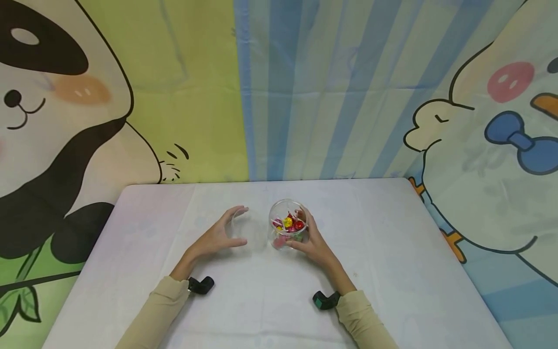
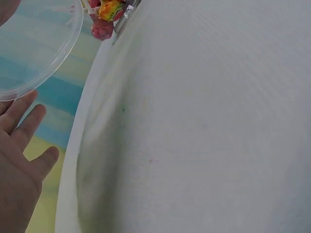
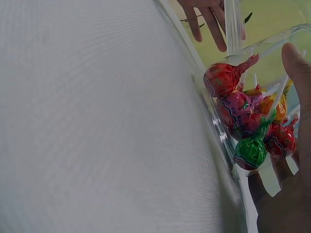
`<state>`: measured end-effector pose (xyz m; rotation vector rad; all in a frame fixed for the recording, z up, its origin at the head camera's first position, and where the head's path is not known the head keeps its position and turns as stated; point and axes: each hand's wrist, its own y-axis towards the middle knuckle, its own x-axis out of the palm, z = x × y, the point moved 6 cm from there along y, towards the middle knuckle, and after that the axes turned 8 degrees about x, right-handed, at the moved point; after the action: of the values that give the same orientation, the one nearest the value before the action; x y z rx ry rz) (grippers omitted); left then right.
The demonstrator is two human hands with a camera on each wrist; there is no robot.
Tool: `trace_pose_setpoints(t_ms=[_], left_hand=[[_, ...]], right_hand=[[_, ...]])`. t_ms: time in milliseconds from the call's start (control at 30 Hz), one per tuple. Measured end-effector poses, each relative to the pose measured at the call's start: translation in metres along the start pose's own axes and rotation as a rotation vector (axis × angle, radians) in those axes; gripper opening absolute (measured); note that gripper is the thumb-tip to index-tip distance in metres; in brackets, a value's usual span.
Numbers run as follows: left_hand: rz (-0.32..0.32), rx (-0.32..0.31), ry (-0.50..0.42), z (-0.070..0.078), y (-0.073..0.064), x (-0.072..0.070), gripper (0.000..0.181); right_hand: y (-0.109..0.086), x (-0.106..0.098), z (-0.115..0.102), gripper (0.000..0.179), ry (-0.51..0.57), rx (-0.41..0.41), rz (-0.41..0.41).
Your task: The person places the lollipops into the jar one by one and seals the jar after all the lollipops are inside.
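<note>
My left hand [image 1: 216,235] holds a clear round lid [image 2: 46,53] on edge between thumb and fingers, left of the jar. In the left wrist view the fingertips [image 2: 34,119] lie along the lid's rim. My right hand [image 1: 315,245] grips a clear jar [image 1: 274,237] from its right side, with the thumb across the near side. The jar stands upright on the table with its mouth uncovered. Several wrapped lollipops [image 3: 250,111] in red, green, purple and yellow lie inside it, their white sticks pointing various ways.
A white cloth covers the table [image 1: 261,300]. Behind it hangs a printed curtain [image 1: 331,87] with cartoon animals and stripes. Each wrist wears a small black camera, one on the left [image 1: 201,285] and one on the right [image 1: 326,300].
</note>
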<state>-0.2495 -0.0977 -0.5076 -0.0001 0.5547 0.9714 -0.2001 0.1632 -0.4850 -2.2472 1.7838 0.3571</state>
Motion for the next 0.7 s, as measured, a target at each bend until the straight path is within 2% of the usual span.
trace_pose_setpoints(t_ms=[267, 533, 700], left_hand=[[-0.003, 0.072, -0.122, 0.010, 0.008, -0.004, 0.090], [0.012, 0.054, -0.157, 0.015, 0.012, -0.001, 0.092], [0.022, 0.105, -0.245, 0.021, 0.015, 0.000, 0.092]], right_hand=[[0.000, -0.001, 0.001, 0.099, 0.000, 0.002, 0.003], [-0.001, -0.001, 0.001, 0.098, 0.003, 0.006, 0.003], [0.000, -0.001, 0.001, 0.098, -0.006, 0.011, 0.002]])
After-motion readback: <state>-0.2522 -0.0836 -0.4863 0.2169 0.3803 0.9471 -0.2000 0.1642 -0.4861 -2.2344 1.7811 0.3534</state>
